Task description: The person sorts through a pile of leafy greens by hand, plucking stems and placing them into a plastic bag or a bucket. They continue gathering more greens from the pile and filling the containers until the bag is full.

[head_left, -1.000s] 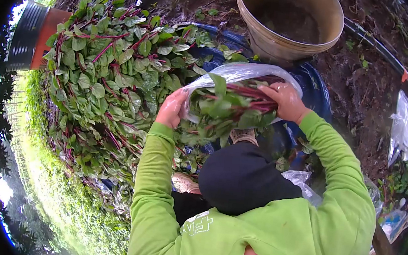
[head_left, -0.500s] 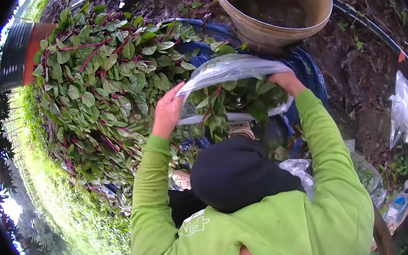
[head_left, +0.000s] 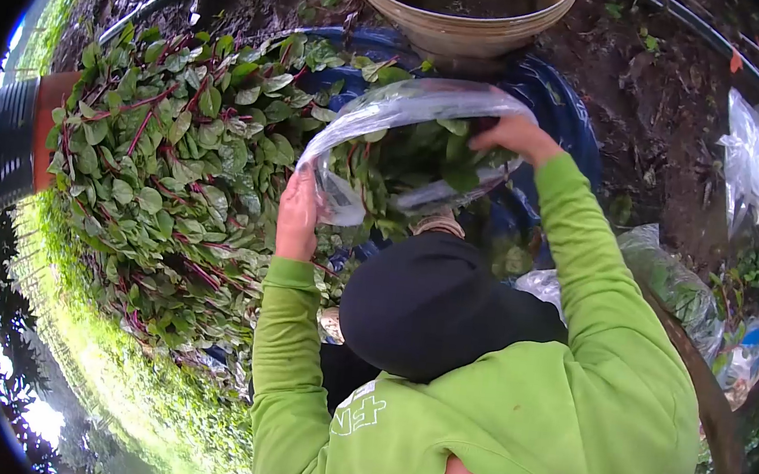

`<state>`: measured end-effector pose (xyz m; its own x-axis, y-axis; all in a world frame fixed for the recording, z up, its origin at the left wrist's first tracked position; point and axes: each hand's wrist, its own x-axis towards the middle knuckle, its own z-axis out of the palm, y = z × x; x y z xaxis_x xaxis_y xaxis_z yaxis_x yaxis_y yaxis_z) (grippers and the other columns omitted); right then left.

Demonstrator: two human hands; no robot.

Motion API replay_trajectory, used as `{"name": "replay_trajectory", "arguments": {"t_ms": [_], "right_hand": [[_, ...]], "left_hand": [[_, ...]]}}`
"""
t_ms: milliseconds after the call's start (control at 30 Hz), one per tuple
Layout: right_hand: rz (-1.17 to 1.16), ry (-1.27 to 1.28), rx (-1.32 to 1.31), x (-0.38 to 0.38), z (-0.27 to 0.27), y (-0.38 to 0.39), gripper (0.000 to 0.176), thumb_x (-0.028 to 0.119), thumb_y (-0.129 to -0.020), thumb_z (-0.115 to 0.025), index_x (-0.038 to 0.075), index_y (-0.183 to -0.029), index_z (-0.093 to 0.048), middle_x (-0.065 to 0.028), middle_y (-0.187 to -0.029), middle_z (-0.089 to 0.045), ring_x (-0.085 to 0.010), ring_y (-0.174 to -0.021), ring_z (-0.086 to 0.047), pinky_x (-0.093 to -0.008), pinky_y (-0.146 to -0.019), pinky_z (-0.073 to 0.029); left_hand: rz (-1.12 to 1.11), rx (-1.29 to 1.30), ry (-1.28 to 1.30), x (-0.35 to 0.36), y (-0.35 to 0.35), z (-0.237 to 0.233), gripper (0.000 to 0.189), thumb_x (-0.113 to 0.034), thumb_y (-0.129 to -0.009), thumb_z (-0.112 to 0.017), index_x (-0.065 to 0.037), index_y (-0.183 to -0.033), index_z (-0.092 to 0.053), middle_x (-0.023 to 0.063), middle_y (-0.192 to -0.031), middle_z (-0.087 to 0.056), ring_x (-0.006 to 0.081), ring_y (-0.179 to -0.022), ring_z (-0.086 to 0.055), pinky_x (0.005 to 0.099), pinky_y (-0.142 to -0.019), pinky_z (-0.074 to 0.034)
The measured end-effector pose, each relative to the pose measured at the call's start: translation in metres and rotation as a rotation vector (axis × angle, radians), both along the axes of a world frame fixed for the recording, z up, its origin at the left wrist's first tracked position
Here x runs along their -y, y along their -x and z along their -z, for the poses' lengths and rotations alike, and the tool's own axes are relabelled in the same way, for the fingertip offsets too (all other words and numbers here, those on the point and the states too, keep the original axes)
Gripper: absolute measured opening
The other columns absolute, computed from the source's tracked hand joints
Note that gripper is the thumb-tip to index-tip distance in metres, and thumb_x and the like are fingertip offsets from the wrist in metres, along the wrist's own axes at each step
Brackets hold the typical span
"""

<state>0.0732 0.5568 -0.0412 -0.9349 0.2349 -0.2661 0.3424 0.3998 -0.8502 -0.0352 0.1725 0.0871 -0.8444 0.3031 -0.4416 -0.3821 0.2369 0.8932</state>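
Note:
A clear plastic bag [head_left: 392, 101] is held with its mouth spread wide, and leafy greens with red stems [head_left: 395, 174] show inside it. My left hand [head_left: 297, 215] grips the left side of the rim, fingers closed on the film. At the right side of the mouth, my right hand [head_left: 517, 139] is closed around the rim, its fingertips reaching inside over the leaves. The film partly hides those fingertips. Left of the bag lies a big heap of the same red-stemmed greens [head_left: 165, 189], close to my left hand.
A large beige tub [head_left: 459, 27] stands beyond the bag, beside a blue sheet [head_left: 560, 117] on muddy soil. A black and reddish container [head_left: 19, 138] sits past the heap. Crumpled plastic [head_left: 753, 154] lies at right. My dark-clothed knee [head_left: 432, 306] is below the bag.
The bag and both hands have shifted slightly left in view. My right hand's fingers now reach further inside the bag's mouth. My left hand still grips the rim.

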Motion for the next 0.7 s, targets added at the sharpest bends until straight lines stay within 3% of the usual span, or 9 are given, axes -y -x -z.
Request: {"name": "replay_trajectory", "arguments": {"t_ms": [67, 167, 267, 333, 400, 433, 533, 633, 700], "right_hand": [[0.099, 0.646, -0.048, 0.011, -0.087, -0.031, 0.064, 0.009, -0.071, -0.083, 0.0, -0.131, -0.063, -0.0114, -0.11, -0.072, -0.0171, -0.099, -0.065, -0.0343, -0.093, -0.052], [0.308, 0.465, -0.014, -0.018, -0.072, -0.069, 0.069, 0.009, -0.069, -0.088, 0.006, -0.134, -0.065, -0.0133, -0.124, -0.067, -0.0202, -0.109, -0.063, -0.0362, -0.094, -0.053], [0.623, -0.153, -0.037, -0.012, -0.02, -0.088, 0.085, 0.013, -0.071, -0.088, 0.007, -0.147, -0.052, -0.0123, -0.129, -0.061, -0.0203, -0.114, -0.06, -0.0344, -0.095, -0.053], [0.709, 0.557, 0.17, 0.001, -0.021, -0.089, 0.073, 0.023, -0.083, -0.08, 0.014, -0.148, -0.049, -0.011, -0.124, -0.061, -0.0213, -0.11, -0.06, -0.0444, -0.095, -0.052], [0.636, 0.863, 0.144, 0.005, -0.013, -0.081, 0.055, 0.022, -0.089, -0.074, 0.017, -0.142, -0.056, -0.0098, -0.122, -0.063, -0.0201, -0.109, -0.059, -0.0483, -0.09, -0.052], [0.655, 0.792, 0.081, 0.004, -0.002, -0.076, 0.05, 0.02, -0.09, -0.072, 0.016, -0.138, -0.058, -0.0089, -0.118, -0.064, -0.0192, -0.105, -0.06, -0.0458, -0.087, -0.052], [0.696, 0.613, -0.107, 0.001, 0.01, -0.065, 0.036, 0.014, -0.093, -0.068, 0.011, -0.128, -0.064, -0.0061, -0.107, -0.068, -0.0164, -0.093, -0.062, -0.0384, -0.078, -0.052], [0.76, 0.599, -0.265, -0.012, -0.036, -0.059, 0.025, 0.004, -0.092, -0.065, 0.002, -0.117, -0.065, -0.0036, -0.095, -0.069, -0.0132, -0.074, -0.061, -0.0285, -0.069, -0.05], [0.753, 0.745, -0.35, -0.013, -0.09, -0.052, 0.017, 0.001, -0.09, -0.065, 0.004, -0.107, -0.064, -0.0035, -0.096, -0.069, -0.0117, -0.079, -0.062, -0.0275, -0.071, -0.05]], "left_hand": [[-0.109, 0.069, -0.06, -0.002, 0.004, -0.004, 0.038, -0.038, -0.109, -0.056, -0.009, -0.132, -0.063, -0.0073, -0.074, -0.05, 0.0029, -0.059, -0.043, 0.0208, -0.055, -0.044], [-0.048, 0.067, -0.059, 0.005, 0.003, -0.001, 0.039, -0.039, -0.109, -0.056, -0.007, -0.13, -0.062, -0.0052, -0.074, -0.052, 0.0036, -0.061, -0.046, 0.0223, -0.056, -0.043], [-0.059, 0.052, -0.13, -0.002, -0.005, 0.001, 0.037, -0.033, -0.107, -0.058, -0.005, -0.132, -0.059, -0.0025, -0.087, -0.058, 0.0051, -0.07, -0.052, 0.0239, -0.062, -0.046], [-0.072, 0.027, -0.17, -0.009, -0.013, 0.007, 0.038, -0.028, -0.106, -0.06, -0.004, -0.135, -0.056, -0.0005, -0.099, -0.061, 0.007, -0.078, -0.055, 0.0256, -0.068, -0.049], [-0.082, -0.008, -0.176, -0.004, -0.024, 0.031, 0.039, -0.022, -0.105, -0.062, -0.003, -0.137, -0.052, 0.0014, -0.109, -0.062, 0.0095, -0.086, -0.057, 0.0276, -0.075, -0.05], [-0.08, 0.033, -0.176, 0.001, -0.028, 0.039, 0.041, -0.018, -0.103, -0.063, -0.002, -0.139, -0.049, 0.0036, -0.111, -0.062, 0.0131, -0.09, -0.059, 0.0304, -0.082, -0.051], [-0.076, 0.02, -0.05, -0.002, -0.033, 0.033, 0.036, -0.024, -0.108, -0.056, -0.002, -0.136, -0.055, -0.0006, -0.098, -0.061, 0.0078, -0.08, -0.055, 0.0266, -0.071, -0.05], [-0.18, -0.086, -0.179, -0.022, -0.005, 0.008, 0.037, -0.026, -0.109, -0.053, -0.003, -0.137, -0.058, -0.0028, -0.085, -0.057, 0.0074, -0.065, -0.049, 0.0262, -0.052, -0.044], [-0.305, 0.022, -0.278, -0.025, 0.041, -0.013, 0.028, -0.026, -0.108, -0.055, -0.005, -0.126, -0.062, -0.0037, -0.073, -0.046, 0.0074, -0.053, -0.04, 0.0261, -0.046, -0.037]]}}
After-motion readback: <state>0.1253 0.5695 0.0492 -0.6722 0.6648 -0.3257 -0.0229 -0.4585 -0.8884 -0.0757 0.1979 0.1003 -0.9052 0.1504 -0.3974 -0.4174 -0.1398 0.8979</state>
